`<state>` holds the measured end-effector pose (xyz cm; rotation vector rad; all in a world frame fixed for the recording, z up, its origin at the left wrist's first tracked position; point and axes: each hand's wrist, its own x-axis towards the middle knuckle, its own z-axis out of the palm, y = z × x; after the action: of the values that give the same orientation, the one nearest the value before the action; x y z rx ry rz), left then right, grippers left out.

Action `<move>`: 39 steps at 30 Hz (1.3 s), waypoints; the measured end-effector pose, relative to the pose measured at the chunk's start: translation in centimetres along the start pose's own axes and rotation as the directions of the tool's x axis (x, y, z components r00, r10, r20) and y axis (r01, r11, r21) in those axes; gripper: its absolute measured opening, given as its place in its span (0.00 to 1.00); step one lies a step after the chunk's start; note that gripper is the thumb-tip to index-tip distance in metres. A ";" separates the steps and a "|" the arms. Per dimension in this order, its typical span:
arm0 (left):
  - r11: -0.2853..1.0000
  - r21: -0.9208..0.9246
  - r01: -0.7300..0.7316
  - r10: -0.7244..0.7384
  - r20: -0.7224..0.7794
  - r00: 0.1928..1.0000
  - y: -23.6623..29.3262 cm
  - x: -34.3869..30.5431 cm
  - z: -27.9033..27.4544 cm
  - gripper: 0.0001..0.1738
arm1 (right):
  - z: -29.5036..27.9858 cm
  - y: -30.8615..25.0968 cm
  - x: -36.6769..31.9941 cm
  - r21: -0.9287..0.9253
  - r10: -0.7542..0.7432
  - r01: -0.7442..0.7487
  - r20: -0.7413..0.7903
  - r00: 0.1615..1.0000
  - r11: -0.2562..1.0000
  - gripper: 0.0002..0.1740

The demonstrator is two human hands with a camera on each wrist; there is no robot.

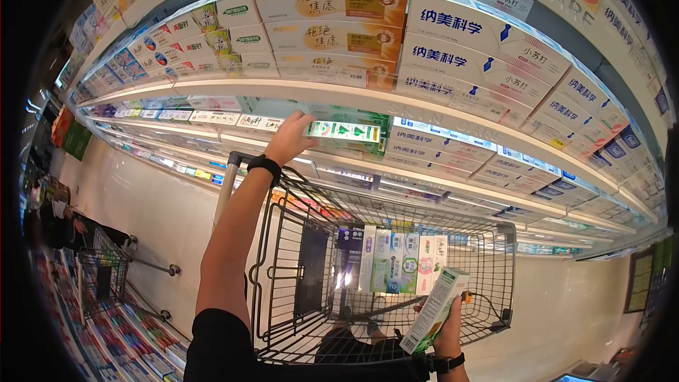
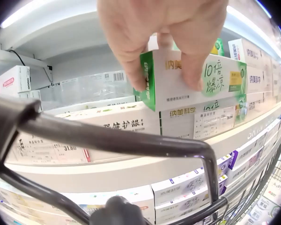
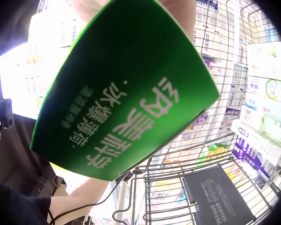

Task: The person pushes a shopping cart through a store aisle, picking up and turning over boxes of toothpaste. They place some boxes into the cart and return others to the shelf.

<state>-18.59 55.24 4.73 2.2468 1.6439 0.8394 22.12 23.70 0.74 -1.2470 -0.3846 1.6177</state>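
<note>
At the shelf, my left hand (image 1: 288,140) reaches over a row of toothpaste boxes. Its thumb and fingers pinch a white toothpaste box with a green end (image 2: 171,91), which lies on a matching box. Lower down, beside the right part of the shopping cart (image 1: 511,262), my right hand (image 1: 450,329) holds another toothpaste box (image 1: 433,315), tilted, with a barcode near its lower end. In the right wrist view the bright green end of this box (image 3: 126,108) covers much of the picture and hides most of the fingers.
Several toothpaste boxes (image 1: 407,262) stand in a row inside the cart. The cart's dark handle (image 2: 122,138) crosses before the shelf. Stacked white and blue boxes (image 1: 453,25) fill the shelf above. Another cart (image 1: 102,276) stands in the aisle at left.
</note>
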 end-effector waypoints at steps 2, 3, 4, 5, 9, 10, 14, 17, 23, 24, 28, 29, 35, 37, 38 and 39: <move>1.000 -0.020 0.001 -0.002 -0.073 0.997 0.5 -0.4 0.3 0.29 | 0.2 0.0 0.1 -0.020 -0.021 0.021 0.017 1.000 1.000 0.36; 1.000 -0.016 -0.014 0.012 -0.116 0.993 0.6 -0.6 0.5 0.29 | 0.2 -0.1 0.2 -0.031 -0.031 0.031 0.026 0.999 0.999 0.36; 1.000 -0.012 -0.028 0.026 -0.159 0.987 0.8 -0.8 0.6 0.29 | 0.3 -0.1 0.2 -0.030 -0.028 0.029 0.026 0.999 0.999 0.36; 0.999 0.028 -0.022 0.026 -0.167 0.986 1.0 -0.9 0.7 0.29 | 0.3 -0.1 0.3 -0.029 -0.025 0.026 0.025 0.999 0.999 0.36; 0.975 0.222 0.027 0.015 -0.184 0.983 1.3 -1.5 0.9 0.30 | 0.4 0.0 0.4 -0.006 -0.021 0.021 0.008 1.000 1.000 0.35; 0.960 0.278 0.043 0.009 -0.184 0.983 1.2 -1.5 1.1 0.30 | 0.4 0.0 0.5 -0.002 -0.024 0.024 0.016 1.000 1.000 0.35; 0.922 0.385 0.024 0.034 -0.143 0.989 1.2 -1.5 2.1 0.34 | 0.3 0.0 0.6 0.001 -0.011 0.011 0.015 1.000 1.000 0.35; 0.885 0.465 0.027 0.045 -0.144 0.989 1.8 -1.2 2.5 0.35 | 0.2 0.1 0.7 -0.013 0.000 0.001 0.009 1.000 1.000 0.36; 0.871 0.489 0.050 0.013 -0.124 0.992 2.2 -0.5 3.0 0.36 | 0.1 0.1 0.7 -0.028 -0.013 0.014 0.026 1.000 0.999 0.35; 0.869 0.493 0.044 0.020 -0.124 0.992 2.2 -0.5 2.9 0.36 | 0.1 0.1 0.7 -0.032 -0.020 0.021 0.033 0.999 0.999 0.35; 0.871 0.490 0.039 0.019 -0.114 0.993 2.3 -0.5 2.7 0.35 | 0.1 0.4 0.7 -0.040 -0.029 0.030 0.035 0.999 0.999 0.35; 0.873 0.487 0.033 0.025 -0.114 0.993 2.2 -0.5 2.7 0.35 | 0.3 0.3 0.7 -0.043 -0.025 0.026 0.038 0.999 0.999 0.34; 0.876 0.482 0.021 0.032 -0.102 0.994 1.9 -0.3 2.9 0.33 | 0.6 0.5 0.8 -0.035 0.001 0.000 0.029 1.000 0.999 0.34; 0.884 0.468 0.011 0.041 -0.101 0.994 1.9 -0.3 2.8 0.33 | 0.4 0.7 0.9 -0.030 0.011 -0.011 0.017 1.000 0.999 0.34; 0.880 0.474 -0.012 0.073 -0.111 0.991 1.8 -0.3 2.9 0.32 | 0.3 0.7 1.0 -0.025 0.017 -0.017 0.008 1.000 1.000 0.35; 0.876 0.481 -0.035 0.107 -0.121 0.987 1.6 -0.3 2.9 0.32 | 0.3 0.8 1.0 -0.020 0.023 -0.024 -0.001 1.000 1.000 0.35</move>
<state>-15.68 54.84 3.10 2.6368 2.0317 0.6790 21.52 24.29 -0.21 -1.2719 -0.3876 1.6366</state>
